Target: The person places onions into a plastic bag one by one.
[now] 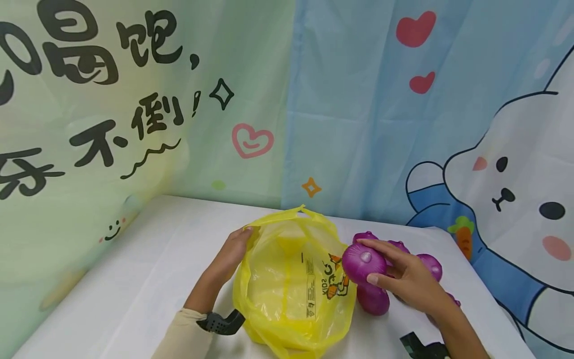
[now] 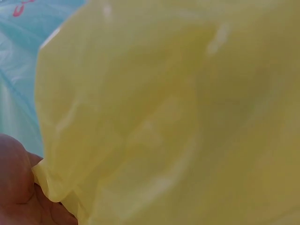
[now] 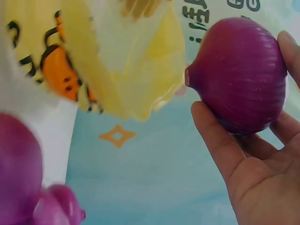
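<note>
A yellow plastic bag [image 1: 291,279] stands on the table with its mouth spread toward the head camera. My left hand [image 1: 230,254] grips the bag's left rim; in the left wrist view, the thumb [image 2: 14,173] and fingers pinch a fold of the yellow film [image 2: 140,117]. Just right of the bag, my right hand [image 1: 410,276] holds a purple onion [image 1: 364,263] above the table. The right wrist view shows that onion [image 3: 241,77] between curled fingers and thumb, its stem end facing the bag [image 3: 136,61]. The inside bottom of the bag is partly hidden by folds.
Several more purple onions, among them one at the front [image 1: 373,300] and one at the right [image 1: 429,267], lie on the white table [image 1: 148,279] beneath and behind my right hand. A printed cloth backdrop [image 1: 341,109] hangs along the table's back and sides.
</note>
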### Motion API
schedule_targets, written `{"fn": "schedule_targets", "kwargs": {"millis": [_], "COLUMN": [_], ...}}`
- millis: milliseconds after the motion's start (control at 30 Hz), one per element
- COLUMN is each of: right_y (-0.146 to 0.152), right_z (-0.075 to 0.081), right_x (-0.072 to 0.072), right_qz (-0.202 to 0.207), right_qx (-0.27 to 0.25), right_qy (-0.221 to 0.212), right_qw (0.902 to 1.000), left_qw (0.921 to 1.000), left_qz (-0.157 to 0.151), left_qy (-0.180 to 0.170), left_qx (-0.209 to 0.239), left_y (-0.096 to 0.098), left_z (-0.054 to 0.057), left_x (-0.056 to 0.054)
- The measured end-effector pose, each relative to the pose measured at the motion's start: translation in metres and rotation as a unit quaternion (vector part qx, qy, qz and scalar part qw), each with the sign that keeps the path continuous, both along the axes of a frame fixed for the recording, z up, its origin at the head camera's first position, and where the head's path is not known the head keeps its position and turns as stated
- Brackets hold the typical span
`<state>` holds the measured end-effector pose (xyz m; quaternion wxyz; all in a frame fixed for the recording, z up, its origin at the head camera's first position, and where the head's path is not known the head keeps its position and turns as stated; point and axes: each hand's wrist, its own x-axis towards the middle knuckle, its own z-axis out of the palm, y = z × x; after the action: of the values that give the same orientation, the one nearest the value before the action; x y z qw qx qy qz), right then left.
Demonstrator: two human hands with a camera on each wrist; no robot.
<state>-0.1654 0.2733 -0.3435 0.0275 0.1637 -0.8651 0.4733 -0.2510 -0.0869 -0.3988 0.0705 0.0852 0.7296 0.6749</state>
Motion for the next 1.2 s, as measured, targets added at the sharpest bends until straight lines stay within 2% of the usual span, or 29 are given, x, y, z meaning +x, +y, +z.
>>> {"fn": "schedule_targets", "kwargs": {"millis": [167, 433, 567, 700, 900, 1033, 1200], "right_y": [-0.015, -0.039, -0.05, -0.063, -0.076, -0.08, -0.085], "right_z": [0.004, 0.012, 0.005, -0.008, -0.024, -0.032, -0.047], "right_x": [-0.013, -0.027, -0.036, -0.046, -0.06, -0.067, -0.077], "right_qz": [0.038, 0.065, 0.091, 0.1, 0.117, 0.128, 0.108], "right_qx": [-0.025, -0.075, -0.119, -0.143, -0.13, -0.11, -0.055], "right_qy": [0.044, 0.025, 0.023, 0.001, -0.013, -0.019, -0.026], "right_qw": [0.998, 0.9948, 0.9884, 0.9846, 0.9844, 0.9854, 0.9923], "left_qw": [1.0, 0.9999, 0.9999, 0.9999, 0.9999, 0.9999, 0.9999], "left_qz": [0.003, -0.006, -0.005, -0.002, -0.008, 0.002, 0.004], "left_qy": [0.001, 0.006, 0.009, 0.012, 0.005, 0.009, 0.015], "left_qx": [-0.006, -0.008, -0.008, -0.006, -0.005, -0.006, -0.006], "left_y": [0.001, 0.005, 0.004, 0.006, 0.01, 0.01, 0.008], "left_z": [0.0, 0.001, 0.001, -0.001, -0.003, -0.001, 0.002], "left_x": [0.002, 0.003, 0.003, 0.003, 0.007, 0.007, 0.006]}}
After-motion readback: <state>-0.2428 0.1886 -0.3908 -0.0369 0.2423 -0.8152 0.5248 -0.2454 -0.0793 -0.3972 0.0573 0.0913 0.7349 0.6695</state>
